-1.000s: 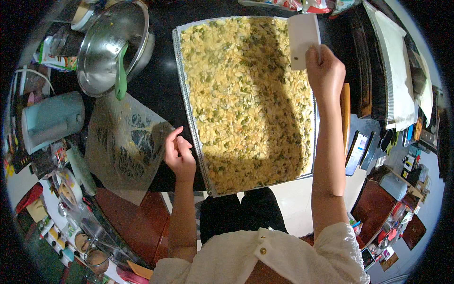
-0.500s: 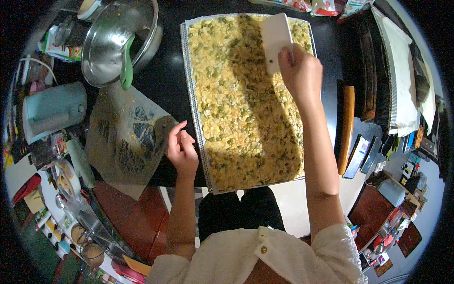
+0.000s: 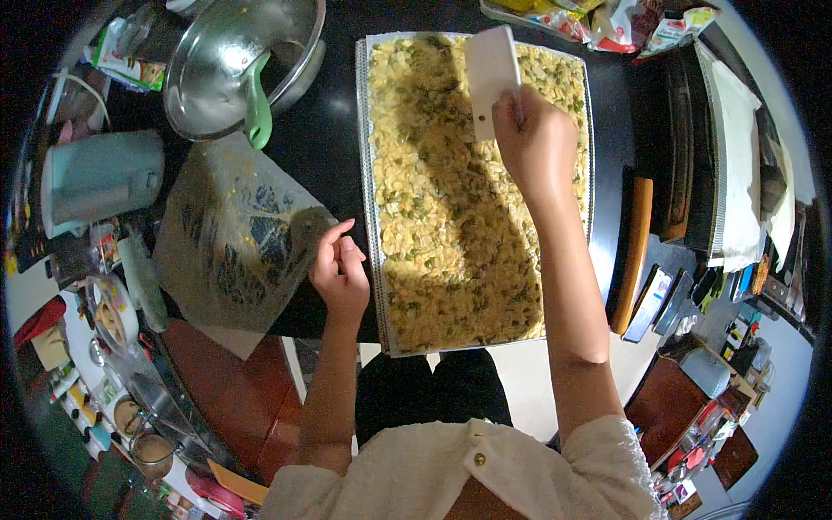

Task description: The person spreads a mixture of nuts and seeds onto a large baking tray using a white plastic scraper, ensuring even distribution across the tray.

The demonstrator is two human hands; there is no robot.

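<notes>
A flat white scraper [image 3: 491,74] is gripped in my right hand [image 3: 537,143], over the far right part of a wide layer of sliced nuts and green seeds [image 3: 433,217]. That layer fills a lined tray with a perforated metal rim [image 3: 367,173]. Whether the scraper's edge touches the nuts I cannot tell. My left hand [image 3: 340,276] hovers by the tray's left rim with its fingers loosely curled and partly apart, holding nothing. Close beside it lies a greasy translucent sheet [image 3: 234,234]. My right arm casts a shadow across the layer.
At the far left stands a steel bowl [image 3: 204,78] with a green-handled utensil [image 3: 257,104] in it. A teal pitcher [image 3: 104,182] is at the left. Packets [image 3: 615,26] lie at the back right. A wooden rolling pin [image 3: 637,251] and a phone [image 3: 648,303] sit right of the tray.
My right hand and the scraper have shifted slightly left over the layer. My left hand keeps about the same pose. The whole view has shifted a little.
</notes>
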